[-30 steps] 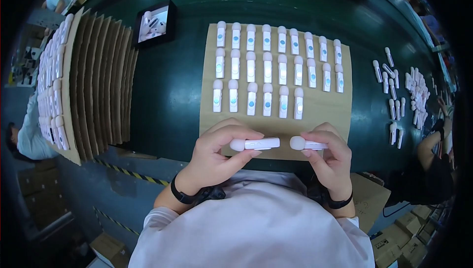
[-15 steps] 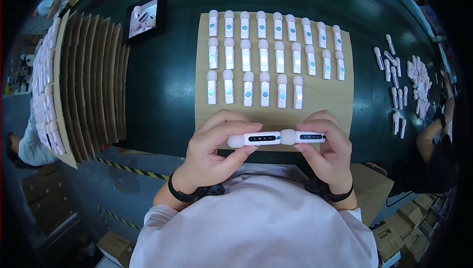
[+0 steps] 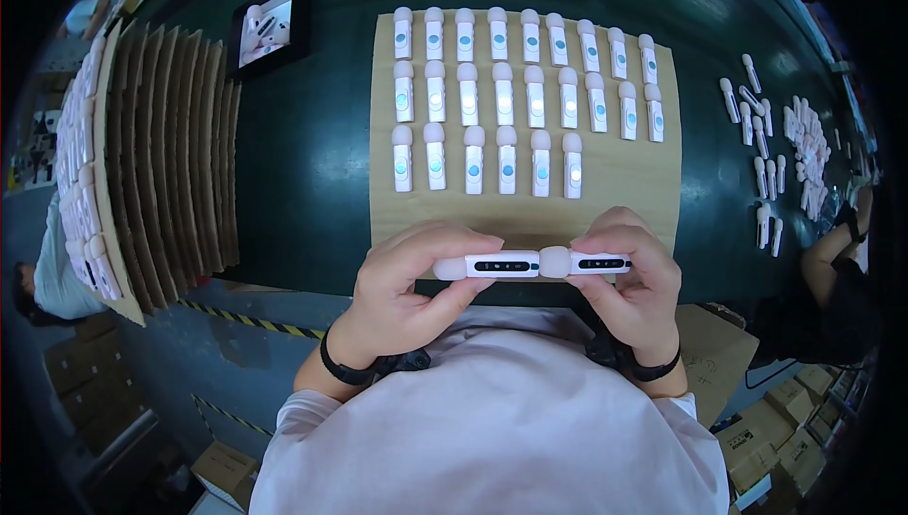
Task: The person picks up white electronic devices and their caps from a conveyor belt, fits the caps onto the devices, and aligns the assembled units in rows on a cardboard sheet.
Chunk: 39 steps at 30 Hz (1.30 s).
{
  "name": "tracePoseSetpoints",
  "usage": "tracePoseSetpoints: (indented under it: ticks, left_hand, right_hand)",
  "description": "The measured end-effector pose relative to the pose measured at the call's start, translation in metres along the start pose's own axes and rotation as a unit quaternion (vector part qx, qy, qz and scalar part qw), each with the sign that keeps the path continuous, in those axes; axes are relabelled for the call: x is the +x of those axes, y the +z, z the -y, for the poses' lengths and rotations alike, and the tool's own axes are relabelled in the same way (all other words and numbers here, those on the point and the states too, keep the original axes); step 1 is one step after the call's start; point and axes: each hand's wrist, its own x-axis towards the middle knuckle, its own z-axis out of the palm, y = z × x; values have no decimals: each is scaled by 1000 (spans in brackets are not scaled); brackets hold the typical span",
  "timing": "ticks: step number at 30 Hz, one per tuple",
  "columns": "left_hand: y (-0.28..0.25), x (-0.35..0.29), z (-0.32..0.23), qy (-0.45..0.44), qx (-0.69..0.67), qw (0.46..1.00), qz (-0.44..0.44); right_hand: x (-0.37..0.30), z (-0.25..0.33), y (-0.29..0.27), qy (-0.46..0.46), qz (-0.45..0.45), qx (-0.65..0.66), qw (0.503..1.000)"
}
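My left hand (image 3: 405, 290) pinches a small white wand massager (image 3: 502, 266) between thumb and fingers, its round pale-pink head toward the palm. My right hand (image 3: 632, 290) grips a second wand massager (image 3: 600, 264), round head pointing left. Both lie level, end to end, the first one's base against or almost against the second one's head; black panels on their sides face me. Beyond the hands, three rows of similar massagers (image 3: 507, 157) with blue round patches lie on a cardboard sheet (image 3: 624, 179). The last row is shorter than the others.
Upright cardboard sheets (image 3: 175, 156) stand packed at the left, massagers at their outer side. A black-framed box (image 3: 301, 28) sits at the back left. More massagers (image 3: 806, 151) are heaped at the right, near another person's arm (image 3: 830, 255). All this is on a dark green table (image 3: 303, 165).
Both hands still hold the two massagers end to end, with hardly any movement. The cardboard sheet and its rows appear slightly higher in the picture as the view shifts.
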Motion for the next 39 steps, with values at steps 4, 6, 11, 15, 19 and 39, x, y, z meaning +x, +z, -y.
tracePoseSetpoints:
  ticks: [4, 6, 11, 15, 19, 39]
  left_hand:
    - [-2, 1, 3, 10, -3, 1000, 2]
    - [-3, 1, 3, 17, -4, 1000, 8]
    - [-6, 1, 1, 15, -4, 999, 31]
    - [-5, 0, 2, 20, -4, 1000, 24]
    - [-3, 0, 3, 18, -8, 1000, 6]
    - [4, 13, 15, 58, -1, 998, 23]
  right_hand:
    - [1, -1, 0, -9, -8, -3, 1000]
    - [1, -1, 0, -16, -8, -11, 1000]
    - [1, -2, 0, -28, -6, -19, 999]
    - [1, -2, 1, -29, -6, -19, 999]
    - [1, -1, 1, -26, -10, -19, 999]
    - [-4, -6, -4, -80, -64, -28, 994]
